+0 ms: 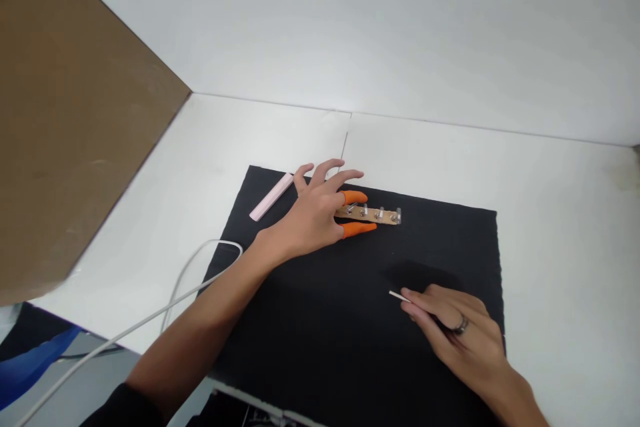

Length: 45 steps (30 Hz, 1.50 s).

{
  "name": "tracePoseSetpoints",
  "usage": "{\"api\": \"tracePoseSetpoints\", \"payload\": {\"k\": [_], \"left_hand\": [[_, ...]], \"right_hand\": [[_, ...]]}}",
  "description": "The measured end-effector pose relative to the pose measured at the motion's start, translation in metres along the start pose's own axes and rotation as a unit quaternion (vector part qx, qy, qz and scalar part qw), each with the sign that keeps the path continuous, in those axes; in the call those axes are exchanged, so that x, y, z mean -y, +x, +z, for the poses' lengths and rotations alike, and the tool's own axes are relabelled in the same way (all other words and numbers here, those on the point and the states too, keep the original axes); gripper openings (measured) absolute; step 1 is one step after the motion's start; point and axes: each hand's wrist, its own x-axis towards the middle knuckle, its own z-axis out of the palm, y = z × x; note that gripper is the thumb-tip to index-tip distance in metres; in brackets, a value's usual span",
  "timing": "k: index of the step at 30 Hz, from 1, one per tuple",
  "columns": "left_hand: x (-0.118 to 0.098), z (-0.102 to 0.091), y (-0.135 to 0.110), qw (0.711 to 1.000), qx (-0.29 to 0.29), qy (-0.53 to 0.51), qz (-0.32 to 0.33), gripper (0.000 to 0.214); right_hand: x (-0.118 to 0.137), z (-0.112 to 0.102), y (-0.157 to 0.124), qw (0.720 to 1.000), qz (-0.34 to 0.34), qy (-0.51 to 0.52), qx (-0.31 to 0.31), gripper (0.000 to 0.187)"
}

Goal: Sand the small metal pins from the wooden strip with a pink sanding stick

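Note:
A small tan strip (376,215) with several metal clips on it lies on a black mat (310,307). My left hand (313,213) pinches the strip's left end between thumb and forefinger, both capped in orange finger cots, while the other fingers spread above. My right hand (457,333), wearing a ring, rests low on the mat with its fingers pressed together on a thin white stick (399,295) whose tip pokes out to the left.
A pale pink bar (271,197) lies at the mat's upper left corner. A white cable (175,287) curves across the white table (550,213) at left. A brown cardboard panel (65,113) stands at left, white walls behind.

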Motion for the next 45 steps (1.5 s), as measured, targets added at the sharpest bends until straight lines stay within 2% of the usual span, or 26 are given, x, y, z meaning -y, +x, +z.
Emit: {"api": "tracePoseSetpoints", "payload": {"k": [6, 22, 45], "left_hand": [[-0.003, 0.005, 0.005, 1.000, 0.001, 0.003, -0.008, 0.011], [-0.015, 0.007, 0.003, 0.999, -0.021, 0.031, 0.002, 0.008], [-0.019, 0.008, 0.005, 1.000, -0.019, 0.022, 0.000, 0.005]], "right_hand": [[-0.002, 0.001, 0.000, 1.000, 0.002, 0.005, -0.002, 0.027], [-0.003, 0.003, 0.000, 1.000, 0.001, 0.006, -0.010, 0.020], [-0.005, 0.004, -0.004, 1.000, 0.003, 0.002, 0.011, 0.021]]}}
